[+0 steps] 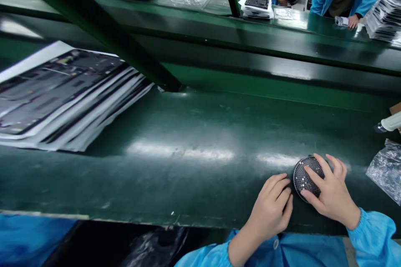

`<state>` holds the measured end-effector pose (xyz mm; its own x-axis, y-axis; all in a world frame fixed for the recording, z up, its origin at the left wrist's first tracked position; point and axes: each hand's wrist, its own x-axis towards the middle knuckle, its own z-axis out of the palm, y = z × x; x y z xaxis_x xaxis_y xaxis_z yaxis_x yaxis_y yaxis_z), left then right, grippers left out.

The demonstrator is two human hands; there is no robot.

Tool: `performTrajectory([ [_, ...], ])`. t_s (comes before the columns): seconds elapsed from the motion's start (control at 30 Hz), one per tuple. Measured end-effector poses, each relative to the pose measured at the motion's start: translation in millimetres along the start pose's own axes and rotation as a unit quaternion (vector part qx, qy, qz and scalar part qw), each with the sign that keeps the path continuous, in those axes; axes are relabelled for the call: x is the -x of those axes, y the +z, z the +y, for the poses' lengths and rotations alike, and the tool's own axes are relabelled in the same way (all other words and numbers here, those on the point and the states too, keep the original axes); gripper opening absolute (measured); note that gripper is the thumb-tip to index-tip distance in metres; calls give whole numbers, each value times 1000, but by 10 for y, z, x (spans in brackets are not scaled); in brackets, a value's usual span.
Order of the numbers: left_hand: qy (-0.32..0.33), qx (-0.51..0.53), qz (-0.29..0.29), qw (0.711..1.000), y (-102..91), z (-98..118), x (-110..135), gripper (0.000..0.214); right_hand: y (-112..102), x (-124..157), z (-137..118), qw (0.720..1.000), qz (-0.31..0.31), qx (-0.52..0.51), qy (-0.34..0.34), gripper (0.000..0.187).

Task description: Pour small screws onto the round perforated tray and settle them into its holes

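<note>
On the green bench at lower right is a round black object with a dotted, mesh-like top and a thin pale rim. My right hand is over its right side. The thumb and middle finger span it, and the index finger lies across its top. Just left of it, apart from the disc, my left hand hovers with loosely bent fingers and nothing visible in them. Its palm is hidden.
Flat dark panels with white sheets between them form a stack at left. A slanted green post crosses the bench. At right lie a clear plastic bag and a white-handled tool. Two people in blue work beyond.
</note>
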<state>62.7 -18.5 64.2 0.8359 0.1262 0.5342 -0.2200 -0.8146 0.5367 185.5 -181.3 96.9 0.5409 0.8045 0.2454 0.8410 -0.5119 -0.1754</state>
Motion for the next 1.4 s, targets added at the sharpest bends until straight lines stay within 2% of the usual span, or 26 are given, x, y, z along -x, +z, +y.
performTrajectory([
  [0.2, -2, -6, -5, 1000, -4, -5, 2, 14, 2, 22, -24, 1000, -9, 15, 10, 51],
  [0.4, 3, -7, -8, 1000, 0, -11, -6, 14, -36, 36, 53, 998, 25, 36, 34, 52],
  [0.57, 4, -6, -9, 1000, 0, -16, -15, 14, -23, 0, 55, 997, -1, 54, 47, 53],
  [0.73, 4, -5, -19, 1000, -12, -9, -26, 15, -47, 124, 75, 998, 0, 46, 46, 51],
  [0.9, 6, -17, -32, 999, -2, -4, -45, 18, 16, 179, 116, 992, -4, 95, 80, 53],
  [1.13, 11, -25, -42, 999, 4, -14, -43, 12, 38, 299, 43, 994, 8, 67, 89, 49],
  [1.27, 11, -23, -41, 999, 4, -14, -39, 11, 65, 270, 39, 990, 25, 89, 108, 54],
  [1.4, 15, -25, -39, 999, 17, -22, -30, 11, 99, 241, 34, 990, 20, 89, 110, 49],
])
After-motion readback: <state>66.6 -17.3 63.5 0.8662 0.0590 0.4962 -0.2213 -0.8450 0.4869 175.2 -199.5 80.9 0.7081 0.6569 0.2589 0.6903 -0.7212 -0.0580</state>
